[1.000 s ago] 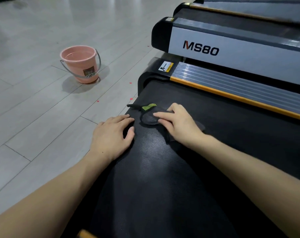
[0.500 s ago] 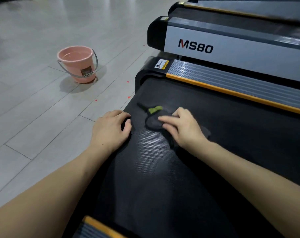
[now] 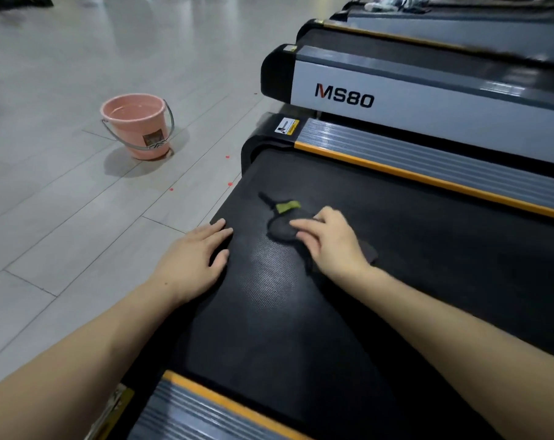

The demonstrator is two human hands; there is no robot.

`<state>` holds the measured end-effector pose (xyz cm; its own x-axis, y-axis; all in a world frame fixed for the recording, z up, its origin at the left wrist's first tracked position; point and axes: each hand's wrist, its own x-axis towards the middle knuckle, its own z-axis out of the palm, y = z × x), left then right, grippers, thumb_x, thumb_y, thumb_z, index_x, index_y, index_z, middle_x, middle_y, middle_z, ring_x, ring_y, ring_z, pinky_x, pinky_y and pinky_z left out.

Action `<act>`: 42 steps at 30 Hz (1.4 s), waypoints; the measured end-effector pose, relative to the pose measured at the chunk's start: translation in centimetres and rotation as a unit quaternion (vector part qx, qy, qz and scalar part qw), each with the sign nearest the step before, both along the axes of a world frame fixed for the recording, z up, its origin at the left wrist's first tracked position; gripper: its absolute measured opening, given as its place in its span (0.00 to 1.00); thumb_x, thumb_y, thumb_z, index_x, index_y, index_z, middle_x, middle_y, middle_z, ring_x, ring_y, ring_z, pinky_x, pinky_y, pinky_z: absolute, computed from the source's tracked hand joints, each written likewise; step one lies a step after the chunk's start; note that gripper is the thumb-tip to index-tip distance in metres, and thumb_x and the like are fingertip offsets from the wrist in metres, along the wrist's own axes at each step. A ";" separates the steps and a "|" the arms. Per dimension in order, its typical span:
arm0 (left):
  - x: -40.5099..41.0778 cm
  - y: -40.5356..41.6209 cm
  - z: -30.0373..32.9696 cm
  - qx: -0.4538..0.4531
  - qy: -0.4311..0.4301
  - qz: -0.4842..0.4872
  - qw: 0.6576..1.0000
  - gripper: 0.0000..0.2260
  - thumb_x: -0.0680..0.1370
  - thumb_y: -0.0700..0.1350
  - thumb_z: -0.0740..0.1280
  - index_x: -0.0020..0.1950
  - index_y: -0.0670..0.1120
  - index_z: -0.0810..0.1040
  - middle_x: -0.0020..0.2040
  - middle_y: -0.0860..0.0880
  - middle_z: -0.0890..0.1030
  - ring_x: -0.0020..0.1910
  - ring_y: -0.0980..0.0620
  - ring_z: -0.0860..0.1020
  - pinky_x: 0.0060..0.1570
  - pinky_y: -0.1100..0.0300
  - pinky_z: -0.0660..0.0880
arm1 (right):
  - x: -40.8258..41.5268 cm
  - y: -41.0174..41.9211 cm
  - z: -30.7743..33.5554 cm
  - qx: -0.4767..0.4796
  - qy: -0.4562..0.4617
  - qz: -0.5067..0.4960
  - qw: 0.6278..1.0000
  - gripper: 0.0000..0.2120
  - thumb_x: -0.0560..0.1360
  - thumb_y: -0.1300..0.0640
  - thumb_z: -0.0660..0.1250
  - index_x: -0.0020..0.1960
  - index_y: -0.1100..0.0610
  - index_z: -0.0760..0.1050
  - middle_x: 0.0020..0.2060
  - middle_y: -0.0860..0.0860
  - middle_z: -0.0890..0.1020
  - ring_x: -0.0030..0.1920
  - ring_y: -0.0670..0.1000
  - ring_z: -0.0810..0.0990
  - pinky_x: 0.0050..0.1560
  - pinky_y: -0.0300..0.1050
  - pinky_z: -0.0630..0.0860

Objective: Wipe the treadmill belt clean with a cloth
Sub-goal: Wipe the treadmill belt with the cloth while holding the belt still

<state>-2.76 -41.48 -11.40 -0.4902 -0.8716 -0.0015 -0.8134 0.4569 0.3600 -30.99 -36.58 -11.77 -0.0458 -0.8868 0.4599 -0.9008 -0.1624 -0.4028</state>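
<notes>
- The treadmill belt [image 3: 269, 328] is a black, finely dimpled surface that fills the lower middle of the view and runs off to the right.
- Grey ribbed side rails edged in orange border it: one on the far side [image 3: 428, 154] and one at the near bottom edge [image 3: 199, 414].
- A dark cloth [image 3: 280, 228] with a green tag [image 3: 287, 206] lies on the belt near its left end, partly under the right hand.
- The right hand [image 3: 329, 242] presses flat on the cloth with its grip spread, fingers straight and pointing left.
- The left hand [image 3: 193, 260] rests palm down at the belt's left edge, its grip also spread and holding nothing; it lies just beside the cloth and apart from it.
- Beyond the far rail stands a second treadmill [image 3: 428, 100] with a pale grey side panel marked "MS80", and more machines line up behind it.
- The floor [image 3: 63, 217] is pale grey plank tile with a soft sheen, with a few small red specks near the belt's end.
- A pink bucket [image 3: 137, 128] with a metal handle stands on the floor well to the left of the treadmill; liquid shows inside it.
</notes>
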 end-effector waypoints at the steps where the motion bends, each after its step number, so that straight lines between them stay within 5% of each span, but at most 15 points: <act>1: 0.0 0.0 -0.1 -0.009 -0.013 0.002 1.000 0.32 0.77 0.62 0.46 0.79 0.56 0.65 0.81 0.56 0.60 0.79 0.52 0.60 0.77 0.51 0.59 | 0.8 2.4 -0.1 -0.001 0.007 0.051 0.999 0.10 0.76 0.52 0.69 0.56 0.49 0.84 0.44 0.53 0.74 0.45 0.52 0.72 0.50 0.39 0.69; 5: 0.2 0.4 -0.5 -0.022 -0.040 0.011 0.999 0.27 0.81 0.60 0.48 0.80 0.57 0.62 0.81 0.57 0.59 0.79 0.51 0.59 0.75 0.49 0.60 | -0.9 3.0 0.2 0.020 0.077 0.160 0.984 0.12 0.78 0.50 0.66 0.58 0.50 0.83 0.44 0.54 0.75 0.45 0.53 0.72 0.50 0.42 0.72; 10: -0.2 1.2 -0.2 0.010 -0.016 0.037 0.999 0.24 0.84 0.55 0.55 0.81 0.55 0.61 0.82 0.58 0.57 0.80 0.53 0.57 0.75 0.49 0.62 | -3.7 -4.8 1.1 0.021 0.011 -0.125 0.992 0.10 0.77 0.54 0.68 0.57 0.49 0.83 0.45 0.53 0.74 0.50 0.58 0.74 0.56 0.52 0.75; 12: 0.2 1.1 0.1 0.024 0.001 0.035 0.999 0.25 0.84 0.56 0.57 0.81 0.54 0.60 0.82 0.58 0.58 0.80 0.53 0.58 0.75 0.50 0.63 | -1.9 -4.2 1.1 0.027 0.008 -0.138 0.990 0.10 0.77 0.56 0.69 0.57 0.49 0.83 0.45 0.52 0.73 0.49 0.57 0.73 0.55 0.52 0.75; 20: 2.7 1.2 -0.1 0.061 -0.010 0.053 0.997 0.29 0.82 0.65 0.51 0.82 0.60 0.54 0.82 0.60 0.55 0.79 0.52 0.61 0.73 0.49 0.66 | 3.8 4.6 0.2 0.018 0.036 0.130 0.991 0.11 0.77 0.53 0.69 0.58 0.48 0.83 0.45 0.52 0.75 0.45 0.52 0.72 0.48 0.41 0.72; 24: 2.8 1.5 0.7 0.061 -0.042 0.060 0.995 0.28 0.83 0.64 0.49 0.82 0.61 0.51 0.82 0.62 0.52 0.79 0.54 0.59 0.74 0.51 0.63 | 0.6 -4.9 1.0 -0.007 0.039 -0.042 0.998 0.10 0.78 0.55 0.68 0.56 0.51 0.84 0.46 0.55 0.77 0.46 0.59 0.75 0.51 0.50 0.76; 27: 2.7 2.0 0.7 0.037 -0.073 0.068 0.994 0.28 0.83 0.65 0.46 0.82 0.59 0.51 0.82 0.61 0.53 0.79 0.55 0.61 0.72 0.51 0.62 | 1.3 -6.3 0.9 0.036 0.011 -0.118 0.992 0.10 0.79 0.55 0.67 0.58 0.50 0.83 0.47 0.53 0.74 0.50 0.55 0.72 0.55 0.53 0.75; 35: 3.3 1.4 0.1 0.011 -0.051 0.065 0.997 0.28 0.81 0.67 0.50 0.79 0.58 0.59 0.79 0.59 0.65 0.73 0.51 0.70 0.65 0.50 0.69 | 7.4 1.8 -0.2 0.002 0.061 0.148 0.987 0.11 0.76 0.56 0.72 0.57 0.48 0.83 0.46 0.53 0.77 0.45 0.53 0.72 0.47 0.42 0.71; 42: 3.9 2.2 1.5 0.028 -0.053 0.083 0.995 0.25 0.80 0.67 0.56 0.73 0.57 0.67 0.69 0.56 0.76 0.66 0.49 0.76 0.62 0.49 0.72 | 5.8 -11.0 1.0 0.058 0.016 -0.092 0.994 0.10 0.79 0.54 0.65 0.58 0.48 0.83 0.49 0.52 0.74 0.53 0.55 0.74 0.52 0.47 0.74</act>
